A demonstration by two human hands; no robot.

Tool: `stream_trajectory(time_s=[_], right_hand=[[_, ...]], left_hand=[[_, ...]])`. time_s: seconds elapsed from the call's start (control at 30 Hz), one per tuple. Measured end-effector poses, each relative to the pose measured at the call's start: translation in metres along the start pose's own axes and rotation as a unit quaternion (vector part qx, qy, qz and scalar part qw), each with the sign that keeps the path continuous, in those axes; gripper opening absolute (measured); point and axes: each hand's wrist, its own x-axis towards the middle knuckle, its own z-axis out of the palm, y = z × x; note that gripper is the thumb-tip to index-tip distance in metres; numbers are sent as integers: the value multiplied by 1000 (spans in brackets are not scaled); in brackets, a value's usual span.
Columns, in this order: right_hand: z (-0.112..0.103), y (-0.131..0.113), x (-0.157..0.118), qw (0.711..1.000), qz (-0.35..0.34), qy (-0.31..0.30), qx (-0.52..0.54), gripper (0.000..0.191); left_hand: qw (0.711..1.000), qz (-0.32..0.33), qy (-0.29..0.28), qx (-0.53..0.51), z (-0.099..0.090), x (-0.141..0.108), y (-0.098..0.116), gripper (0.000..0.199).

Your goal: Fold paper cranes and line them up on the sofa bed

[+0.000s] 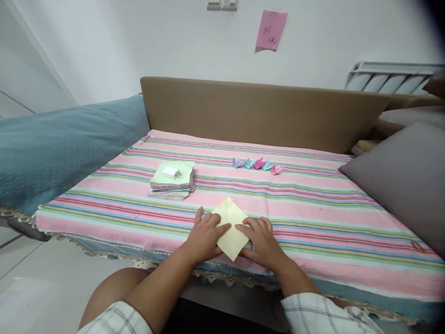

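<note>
A pale yellow square of origami paper [232,236] lies near the front edge of the striped cloth, one corner pointing at me, with faint creases on it. My left hand [206,234] grips its left corner, thumb on top and some fingers hidden beneath. On the opposite corner, my right hand [260,239] pinches the paper in the same way. Beyond it, to the left, sits a stack of paper squares [172,183] with a white plug adapter [171,173] on top. Several small folded paper cranes [259,163] in purple, blue and pink stand in a row farther back.
The pink striped cloth [313,204] covers the sofa seat, backed by a brown backrest [257,113]. A blue-covered armrest [76,139] bounds the left, grey cushions [403,176] the right. A brownish loop [419,247] lies at the right front. A pink note [271,30] hangs on the wall.
</note>
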Motion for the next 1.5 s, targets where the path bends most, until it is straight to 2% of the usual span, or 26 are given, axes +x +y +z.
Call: stream_trajectory(time_s=[0.23, 0.37, 0.63, 0.8, 1.07, 1.5], right_hand=[[-9, 8, -1, 1000, 23, 7, -3, 42], [-10, 15, -2, 999, 38, 12, 6, 37], [-10, 27, -4, 994, 101, 28, 31, 25], [-8, 27, 0, 991, 117, 35, 44, 28], [-5, 27, 4, 987, 135, 66, 48, 31], [6, 26, 9, 975, 194, 105, 36, 33]], left_hand=[[999, -49, 7, -7, -7, -7, -13, 26], [997, -75, 21, -12, -10, -10, -22, 19], [990, -132, 34, -39, -13, -9, -34, 28], [986, -159, 24, -40, -14, -8, -38, 35], [975, -216, 34, -32, -9, -4, -41, 35], [969, -245, 40, -10, -4, 1, -39, 38]])
